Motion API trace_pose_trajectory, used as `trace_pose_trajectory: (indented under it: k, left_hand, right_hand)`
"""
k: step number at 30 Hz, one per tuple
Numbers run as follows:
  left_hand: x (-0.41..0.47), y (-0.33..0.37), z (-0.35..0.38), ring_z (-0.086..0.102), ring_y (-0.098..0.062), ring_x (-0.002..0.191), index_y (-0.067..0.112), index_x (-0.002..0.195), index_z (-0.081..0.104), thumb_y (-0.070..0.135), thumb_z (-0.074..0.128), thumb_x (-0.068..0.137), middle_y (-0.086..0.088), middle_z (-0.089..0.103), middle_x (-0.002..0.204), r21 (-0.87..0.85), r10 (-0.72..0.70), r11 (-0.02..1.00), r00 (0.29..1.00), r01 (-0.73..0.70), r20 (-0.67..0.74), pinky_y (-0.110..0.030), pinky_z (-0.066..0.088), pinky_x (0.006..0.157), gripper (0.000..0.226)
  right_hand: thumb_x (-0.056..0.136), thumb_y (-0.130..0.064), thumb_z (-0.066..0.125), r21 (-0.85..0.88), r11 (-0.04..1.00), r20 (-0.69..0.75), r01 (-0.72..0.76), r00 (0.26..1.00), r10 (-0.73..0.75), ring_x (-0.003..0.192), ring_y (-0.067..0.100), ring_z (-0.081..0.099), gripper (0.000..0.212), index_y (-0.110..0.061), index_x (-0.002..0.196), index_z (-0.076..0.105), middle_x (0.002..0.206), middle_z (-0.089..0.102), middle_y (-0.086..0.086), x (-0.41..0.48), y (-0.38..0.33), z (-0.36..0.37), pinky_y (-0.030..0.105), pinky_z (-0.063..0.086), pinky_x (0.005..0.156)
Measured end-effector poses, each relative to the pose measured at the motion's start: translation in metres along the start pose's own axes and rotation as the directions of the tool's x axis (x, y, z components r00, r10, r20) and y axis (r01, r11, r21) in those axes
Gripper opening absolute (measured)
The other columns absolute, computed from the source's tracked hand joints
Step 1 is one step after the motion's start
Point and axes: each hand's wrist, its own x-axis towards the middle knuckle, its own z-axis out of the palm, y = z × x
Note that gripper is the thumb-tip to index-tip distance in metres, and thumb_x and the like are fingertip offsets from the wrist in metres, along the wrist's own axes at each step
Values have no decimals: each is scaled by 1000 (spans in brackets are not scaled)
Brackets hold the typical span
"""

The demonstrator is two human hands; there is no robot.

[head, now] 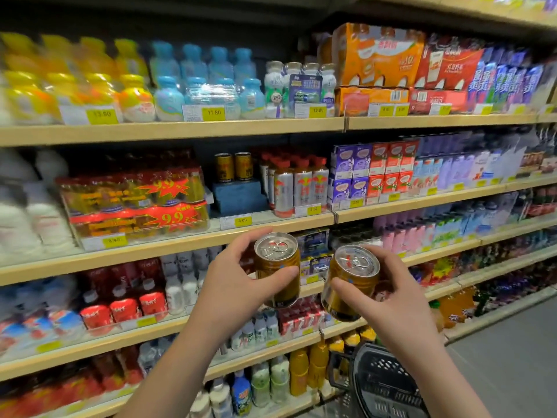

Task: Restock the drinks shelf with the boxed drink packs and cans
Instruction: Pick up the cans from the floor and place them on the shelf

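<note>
At eleven o'clock above the left hand (pixel 238 282), grasping one gold can (pixel 278 270), two shelved cans (pixel 233 166) stand upright; the right hand (pixel 388 294) grips another can (pixel 351 285).

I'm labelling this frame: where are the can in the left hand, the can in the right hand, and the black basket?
Left-hand can (pixel 275 247), head view, silver lid.
Right-hand can (pixel 357 262), head view, silver lid.
Black basket (pixel 388 384), head view, mesh wall.

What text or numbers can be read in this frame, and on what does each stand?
"13.90": yellow price tag, top shelf.
"11.80": price tag under the blue bottles.
"12.00": price tag.
"9.9": red burst sticker on the wrapped bottle pack.
"9.90": price tag below it.
"6.00": price tag below the shelved cans.
Carton, bottle and can print: too blurred.
</note>
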Motion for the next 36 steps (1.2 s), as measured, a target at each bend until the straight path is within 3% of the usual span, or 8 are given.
trace_pose_trajectory:
  k: [7, 14, 20, 27, 31, 36]
  left_hand:
    - [12, -12, -16, 55, 22, 98, 46, 124, 59, 42, 87, 70, 28, 64, 112, 65, 2, 998, 998, 2, -66, 3, 42, 71, 61]
    - [57, -37, -44, 57, 16, 103, 48, 123, 59, 47, 86, 68, 31, 65, 111, 64, 5, 998, 995, 2, -100, -7, 46, 78, 62]
    - [107, -69, -74, 56, 16, 105, 46, 125, 58, 46, 87, 67, 28, 63, 117, 60, 13, 998, 990, -5, -142, -1, 44, 74, 65]
    - [162, -96, -92, 58, 9, 108, 44, 129, 56, 52, 87, 66, 26, 63, 118, 131, 45, 991, 982, -21, -182, -13, 48, 87, 70]
    - [187, -102, -89, 58, 10, 105, 43, 128, 56, 52, 86, 67, 26, 63, 114, 150, 32, 989, 975, 1, -218, -10, 46, 83, 68]
    - [218, -108, -78, 61, 0, 106, 38, 130, 54, 52, 84, 70, 21, 63, 116, 249, 31, 968, 956, 45, -292, -16, 50, 86, 68]
  right_hand:
    - [59, -68, 80, 31, 999, 48, 36, 998, -38, 103, 2, 67, 64, -54, 118, 58, 115, 66, -31, 27, 3, 25, 40, 57, 92]
    - [66, -55, 85, 27, 999, 93, 39, 995, -41, 99, -10, 61, 56, -50, 116, 59, 109, 65, -35, 68, -1, 63, 25, 50, 86]
    - [73, -37, 88, 65, 997, 126, 34, 991, -42, 93, -12, 63, 49, -49, 111, 60, 104, 66, -37, 116, -3, 111, 15, 48, 75]
    - [75, -36, 88, 53, 996, 129, 72, 988, -79, 94, -10, 64, 46, -44, 112, 62, 106, 65, -37, 164, 2, 156, 12, 51, 71]
    - [75, -36, 88, 70, 993, 155, 95, 982, -104, 97, -8, 64, 46, -43, 112, 62, 107, 67, -34, 190, 4, 173, 17, 51, 76]
    - [76, -33, 88, 126, 987, 196, 97, 973, -121, 93, -8, 66, 47, -42, 112, 61, 102, 67, -35, 220, 6, 182, 14, 54, 70]
